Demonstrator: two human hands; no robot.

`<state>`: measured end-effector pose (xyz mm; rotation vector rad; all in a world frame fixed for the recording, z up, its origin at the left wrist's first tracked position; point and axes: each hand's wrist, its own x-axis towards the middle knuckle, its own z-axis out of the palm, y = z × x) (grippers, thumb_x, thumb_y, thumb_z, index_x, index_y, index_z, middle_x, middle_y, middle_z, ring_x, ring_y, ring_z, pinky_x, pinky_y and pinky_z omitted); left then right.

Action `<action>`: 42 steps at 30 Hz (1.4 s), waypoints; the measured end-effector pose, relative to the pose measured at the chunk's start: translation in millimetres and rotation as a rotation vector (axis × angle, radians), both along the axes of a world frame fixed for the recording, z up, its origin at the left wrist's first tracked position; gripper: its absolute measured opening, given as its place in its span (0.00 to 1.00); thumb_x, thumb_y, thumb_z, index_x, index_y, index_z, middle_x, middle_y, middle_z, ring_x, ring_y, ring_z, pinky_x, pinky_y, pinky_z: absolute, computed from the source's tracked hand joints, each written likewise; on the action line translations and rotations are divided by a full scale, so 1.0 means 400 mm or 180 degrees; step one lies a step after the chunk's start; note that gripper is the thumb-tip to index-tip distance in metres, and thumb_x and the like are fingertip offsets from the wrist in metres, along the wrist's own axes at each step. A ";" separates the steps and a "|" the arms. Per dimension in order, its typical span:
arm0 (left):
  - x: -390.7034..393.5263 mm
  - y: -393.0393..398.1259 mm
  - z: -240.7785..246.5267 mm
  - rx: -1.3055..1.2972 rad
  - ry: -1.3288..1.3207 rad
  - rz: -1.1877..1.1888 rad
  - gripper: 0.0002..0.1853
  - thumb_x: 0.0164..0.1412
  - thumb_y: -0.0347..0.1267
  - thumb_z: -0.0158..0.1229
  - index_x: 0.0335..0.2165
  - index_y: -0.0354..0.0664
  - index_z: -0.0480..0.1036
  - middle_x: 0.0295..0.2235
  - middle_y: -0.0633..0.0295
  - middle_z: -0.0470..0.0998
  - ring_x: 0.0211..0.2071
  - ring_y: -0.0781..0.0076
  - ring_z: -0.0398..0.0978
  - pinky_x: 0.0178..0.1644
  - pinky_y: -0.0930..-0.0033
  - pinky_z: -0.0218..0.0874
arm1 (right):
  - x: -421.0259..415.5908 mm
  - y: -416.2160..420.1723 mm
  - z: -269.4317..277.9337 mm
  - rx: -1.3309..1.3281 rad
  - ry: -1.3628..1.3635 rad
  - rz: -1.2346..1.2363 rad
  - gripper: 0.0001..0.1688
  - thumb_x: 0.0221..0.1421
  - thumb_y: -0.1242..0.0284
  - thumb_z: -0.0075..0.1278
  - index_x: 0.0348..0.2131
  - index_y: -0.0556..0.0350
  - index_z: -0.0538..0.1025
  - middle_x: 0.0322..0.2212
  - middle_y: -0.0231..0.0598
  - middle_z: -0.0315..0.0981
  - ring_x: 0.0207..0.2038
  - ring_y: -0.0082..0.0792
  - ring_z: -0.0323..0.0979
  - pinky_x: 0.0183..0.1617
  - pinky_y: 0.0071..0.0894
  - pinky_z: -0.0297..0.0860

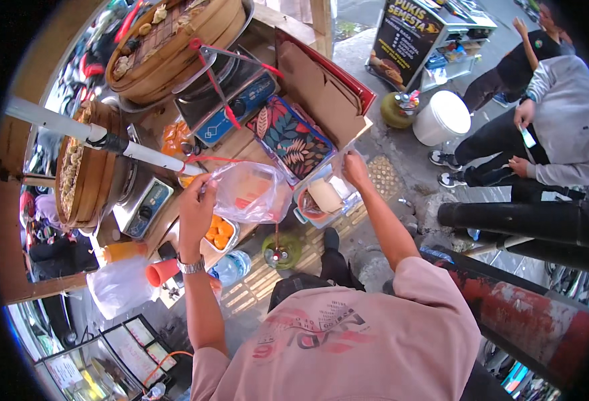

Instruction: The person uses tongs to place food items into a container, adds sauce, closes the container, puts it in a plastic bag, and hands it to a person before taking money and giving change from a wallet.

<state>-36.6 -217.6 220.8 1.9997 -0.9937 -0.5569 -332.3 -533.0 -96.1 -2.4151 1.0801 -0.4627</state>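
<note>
My left hand pinches the rim of a clear plastic bag. Something orange and beige shows through the film. My right hand is curled above the far side of an open plastic tub, and whether its fingers hold anything is hidden. In the tub lie a brown piece of card or paper and something reddish brown. Between and beyond the hands is a leaf-patterned zipped pouch, with an open cardboard box behind it.
Red-handled tongs lie by a steel scale or stove. Bamboo steamers holding dumplings stand at left. A white pole crosses the counter. Orange food fills a small tray. A green gas cylinder stands below; people stand right.
</note>
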 end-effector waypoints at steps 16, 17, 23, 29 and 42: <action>0.039 0.012 0.008 -0.0112 0.0407 -0.0608 0.23 0.70 0.34 0.58 0.59 0.35 0.72 0.31 0.68 0.76 0.30 0.81 0.72 0.34 0.73 0.65 | 0.143 0.501 0.695 0.0444 -0.2640 0.0350 0.16 0.51 0.80 0.64 0.42 0.55 0.79 0.39 0.38 0.81 0.45 0.33 0.79 0.48 0.38 0.75; 0.047 0.009 -0.010 -0.0174 0.0249 -0.0610 0.24 0.69 0.34 0.58 0.59 0.33 0.72 0.32 0.66 0.77 0.30 0.80 0.73 0.34 0.72 0.67 | 0.193 0.489 0.673 0.0021 -0.2496 0.0538 0.18 0.46 0.74 0.67 0.40 0.53 0.82 0.43 0.39 0.80 0.52 0.39 0.75 0.58 0.48 0.69; 0.159 0.030 -0.035 -0.0117 0.0313 -0.0638 0.21 0.72 0.33 0.56 0.57 0.32 0.73 0.36 0.65 0.78 0.32 0.82 0.73 0.34 0.75 0.68 | 0.245 0.433 0.657 -0.1655 -0.0124 0.1342 0.17 0.48 0.52 0.62 0.37 0.31 0.86 0.64 0.44 0.60 0.67 0.58 0.51 0.59 0.84 0.54; 0.106 0.009 -0.039 -0.0487 -0.0488 -0.1205 0.29 0.66 0.34 0.64 0.60 0.32 0.69 0.37 0.66 0.76 0.33 0.80 0.69 0.37 0.71 0.65 | 0.269 0.350 0.822 -0.0814 0.0932 0.2415 0.16 0.49 0.62 0.61 0.36 0.50 0.86 0.41 0.52 0.82 0.44 0.55 0.80 0.44 0.65 0.75; -0.107 0.012 0.047 -0.0334 -0.1713 -0.0666 0.14 0.67 0.35 0.64 0.33 0.31 0.77 0.27 0.42 0.80 0.27 0.43 0.76 0.34 0.51 0.65 | 0.113 0.488 0.777 0.0576 -0.3045 0.0330 0.10 0.59 0.73 0.57 0.39 0.60 0.80 0.33 0.48 0.78 0.40 0.49 0.77 0.47 0.45 0.73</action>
